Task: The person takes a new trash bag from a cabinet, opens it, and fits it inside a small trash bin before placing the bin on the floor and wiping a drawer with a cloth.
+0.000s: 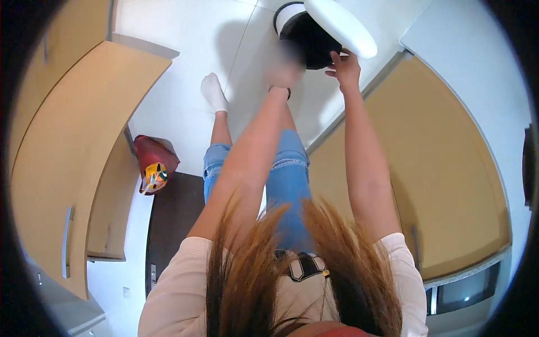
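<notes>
A round white bin [289, 13] with a black liner or inside [310, 40] stands on the floor at the top of the view. Its white lid [343, 27] is tilted up to the right. My right hand [347, 70] is at the lid's lower edge, fingers spread and partly behind it; whether it grips the lid cannot be told. My left hand [285, 65], with a dark band at the wrist, reaches to the near left side of the black opening. It is blurred, so its fingers and anything in them are hidden.
Wooden cabinet doors stand at the left [63, 168] and right [446, 168]. A red bag [153, 153] with a colourful packet [156, 175] on it lies by the left cabinet, near a dark door [174, 215]. My socked foot [214, 92] is on the white tiles.
</notes>
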`<state>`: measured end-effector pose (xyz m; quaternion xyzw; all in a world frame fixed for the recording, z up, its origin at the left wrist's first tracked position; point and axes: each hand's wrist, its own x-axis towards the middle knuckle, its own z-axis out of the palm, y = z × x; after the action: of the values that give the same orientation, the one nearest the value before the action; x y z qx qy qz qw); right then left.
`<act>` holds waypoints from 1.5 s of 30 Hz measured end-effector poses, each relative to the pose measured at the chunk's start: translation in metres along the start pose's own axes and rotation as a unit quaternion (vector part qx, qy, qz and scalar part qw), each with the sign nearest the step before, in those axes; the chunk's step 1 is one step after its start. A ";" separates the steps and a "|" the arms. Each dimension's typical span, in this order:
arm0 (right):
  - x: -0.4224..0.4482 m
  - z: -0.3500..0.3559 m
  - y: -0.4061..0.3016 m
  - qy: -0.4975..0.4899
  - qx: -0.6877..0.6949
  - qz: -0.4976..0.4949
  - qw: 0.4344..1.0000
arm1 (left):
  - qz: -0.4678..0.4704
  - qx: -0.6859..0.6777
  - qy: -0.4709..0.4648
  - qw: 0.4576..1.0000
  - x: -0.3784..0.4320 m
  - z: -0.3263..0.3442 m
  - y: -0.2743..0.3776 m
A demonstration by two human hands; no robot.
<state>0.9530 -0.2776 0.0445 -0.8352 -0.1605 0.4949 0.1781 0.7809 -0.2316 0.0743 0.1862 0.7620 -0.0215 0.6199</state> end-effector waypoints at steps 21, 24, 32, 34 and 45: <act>-0.036 -0.027 -0.049 0.003 0.065 0.025 0.998 | 0.075 -0.201 -0.165 0.963 0.037 -0.035 0.024; -0.040 0.004 -0.041 0.005 0.111 0.031 0.993 | 0.174 -0.151 -0.157 0.960 0.054 -0.031 0.022; -0.013 0.009 -0.012 -0.036 0.230 0.145 0.962 | 0.249 0.151 -0.032 0.956 0.070 -0.022 0.012; -0.008 0.005 -0.017 -0.043 0.235 0.145 0.960 | 0.255 0.112 -0.030 0.960 0.076 -0.022 0.012; 0.055 0.030 -0.167 -0.116 0.191 0.046 0.974 | 0.171 0.082 -0.022 0.982 0.067 -0.083 0.123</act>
<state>0.9358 -0.1011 0.0652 -0.7293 -0.0443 0.6173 0.2917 0.7304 -0.0780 0.0544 0.3634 0.7007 0.0187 0.6137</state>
